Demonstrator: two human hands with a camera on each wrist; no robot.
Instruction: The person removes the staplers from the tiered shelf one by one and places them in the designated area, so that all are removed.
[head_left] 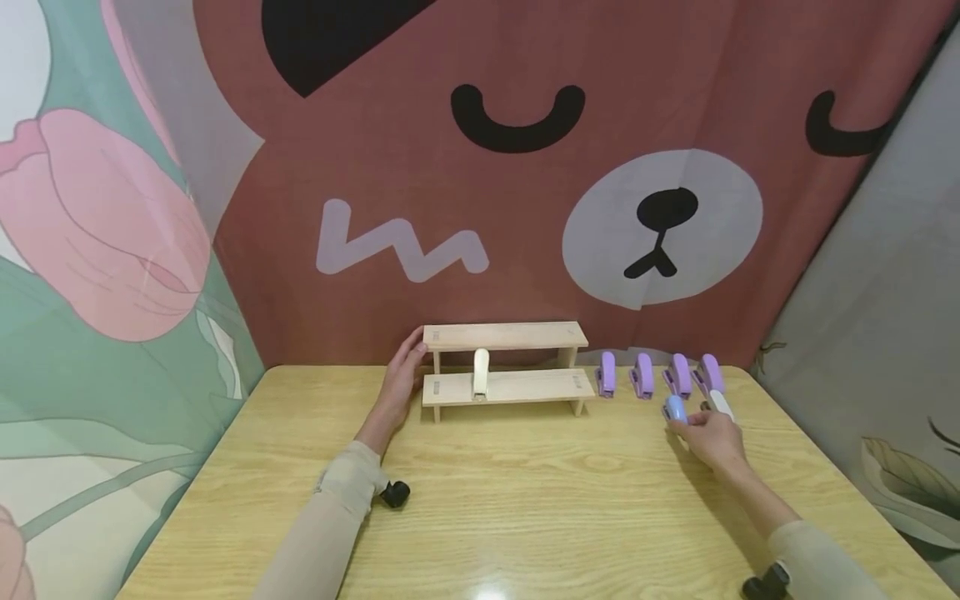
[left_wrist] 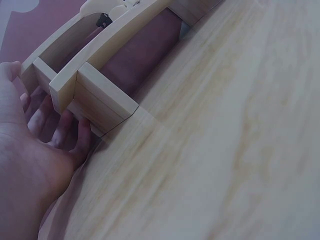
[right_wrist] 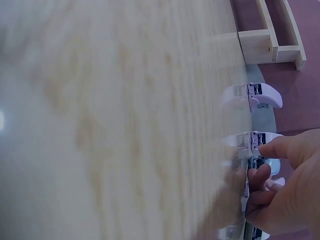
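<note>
A two-step wooden shelf [head_left: 525,385] stands at the back of the table. My left hand [head_left: 399,382] holds its left end, with curled fingers [left_wrist: 61,131] against the side supports. A cream mini stapler [head_left: 481,372] stands on the lower step, left of the middle. To the right of the shelf, my right hand [head_left: 716,437] pinches a light blue mini stapler [head_left: 676,408] between thumb and fingers. A white mini stapler [head_left: 722,405] is just behind that hand, partly covered. Several purple mini staplers [head_left: 641,375] stand upright in a row behind them.
The wooden table [head_left: 525,517] has its back edge close to a hanging cloth [head_left: 375,308] printed with a bear face. Patterned cloths also hang at the left and right. A small black camera [head_left: 395,494] is on the left wrist, another [head_left: 767,583] on the right.
</note>
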